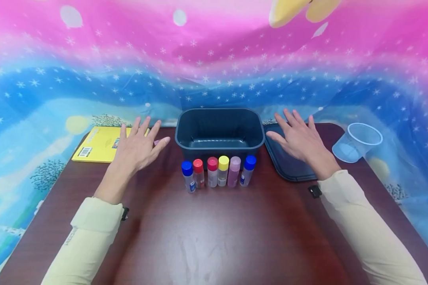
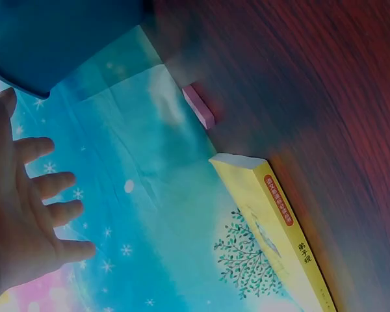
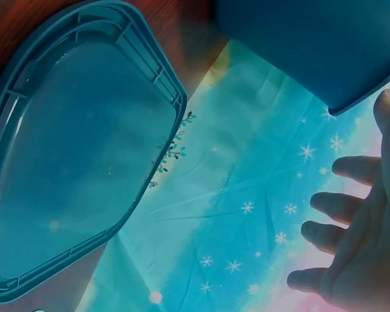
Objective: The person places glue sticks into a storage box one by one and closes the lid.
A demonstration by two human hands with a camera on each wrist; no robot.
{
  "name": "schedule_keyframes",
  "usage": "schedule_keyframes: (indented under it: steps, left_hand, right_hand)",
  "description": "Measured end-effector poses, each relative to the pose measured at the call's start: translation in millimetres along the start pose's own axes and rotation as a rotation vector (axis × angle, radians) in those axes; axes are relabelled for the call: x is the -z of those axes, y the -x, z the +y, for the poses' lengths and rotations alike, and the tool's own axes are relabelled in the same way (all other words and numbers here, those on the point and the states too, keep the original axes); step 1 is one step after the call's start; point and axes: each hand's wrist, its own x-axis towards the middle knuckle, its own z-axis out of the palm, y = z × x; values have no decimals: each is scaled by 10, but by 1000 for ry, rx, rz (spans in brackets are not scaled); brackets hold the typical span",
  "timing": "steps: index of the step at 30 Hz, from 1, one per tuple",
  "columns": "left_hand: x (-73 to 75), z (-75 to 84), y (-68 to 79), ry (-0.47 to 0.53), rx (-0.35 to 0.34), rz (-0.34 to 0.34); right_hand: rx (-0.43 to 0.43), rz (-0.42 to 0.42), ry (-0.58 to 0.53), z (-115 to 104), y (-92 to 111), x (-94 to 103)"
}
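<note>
My left hand (image 1: 134, 151) is held with its fingers spread, over the right part of a yellow book (image 1: 94, 146), and holds nothing. A small pink block (image 2: 198, 108) lies near the book in the left wrist view. On the other side, my right hand (image 1: 299, 138) also has straight, spread fingers and holds nothing; it is over a dark lid (image 1: 289, 168). Between the hands stands an open dark blue-grey bin (image 1: 219, 152). Several small clear tubes with coloured caps stand in a row before it, among them a yellow-capped one (image 1: 222, 172) and a pink one (image 1: 234, 173).
A clear plastic cup (image 1: 356, 144) leans at the table's right side. The brown table (image 1: 214, 237) reaches toward me. A patterned pink and blue cloth (image 1: 214, 59) hangs behind and along both sides.
</note>
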Motion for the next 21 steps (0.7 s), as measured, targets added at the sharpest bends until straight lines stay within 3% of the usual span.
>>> schedule_keyframes:
  steps: [11,17,21]
  left_hand:
    - [-2,20,14,54,-44,45]
    - [-2,15,40,167,-71,44]
    - [-3,3,62,224,-88,36]
  right_hand:
    - [55,76,-81,-62,-33,-11]
    - [62,78,-113,-86,-47,-20]
    - [59,66,-214,-90,-54,-21]
